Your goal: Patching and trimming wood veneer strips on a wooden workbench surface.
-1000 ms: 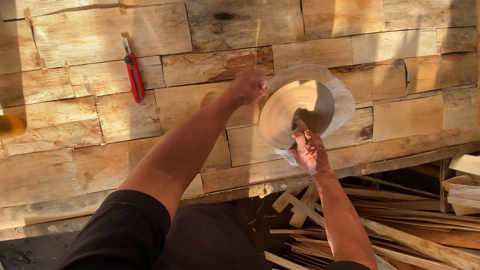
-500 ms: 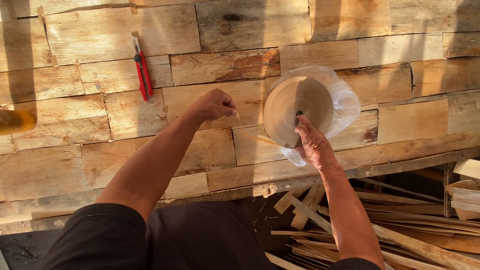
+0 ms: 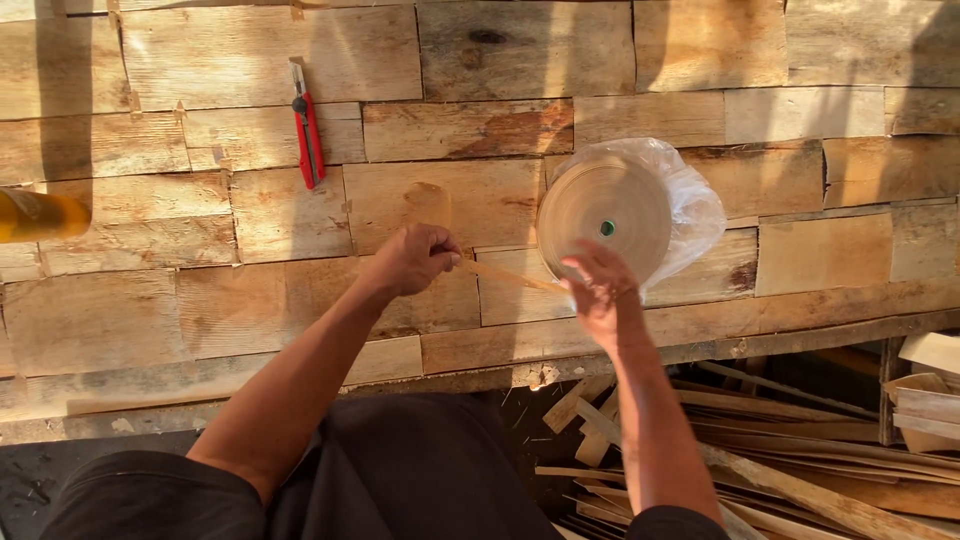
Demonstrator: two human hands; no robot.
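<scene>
Two hands work one strip of tape — a thin tan band that runs from the big roll of tape (image 3: 603, 218) leftward across the counter (image 3: 480, 200) of patched veneer sheets. The roll lies flat in a clear plastic bag (image 3: 695, 205), its green core facing up, on the right half of the counter. The right hand (image 3: 600, 290) sits just below and in front of the roll, fingers loosely curled, thumb and fingertips closing on the strip (image 3: 510, 276) where it leaves the roll's edge. The left hand (image 3: 415, 258) is a short way off to the left, closed into a fist that pinches the strip's free end.

So the strip's long axis lies nearly left-to-right, tilting slightly down toward the right hand, stretched between the two grips and held just above the wood. The right hand is the nearer to the roll; the left hand is the nearer to the red utility knife (image 3: 307, 125), which lies well apart, up and to the left, blade pointing away from the person. Offcut slats (image 3: 760, 450) pile below the counter's front edge.
</scene>
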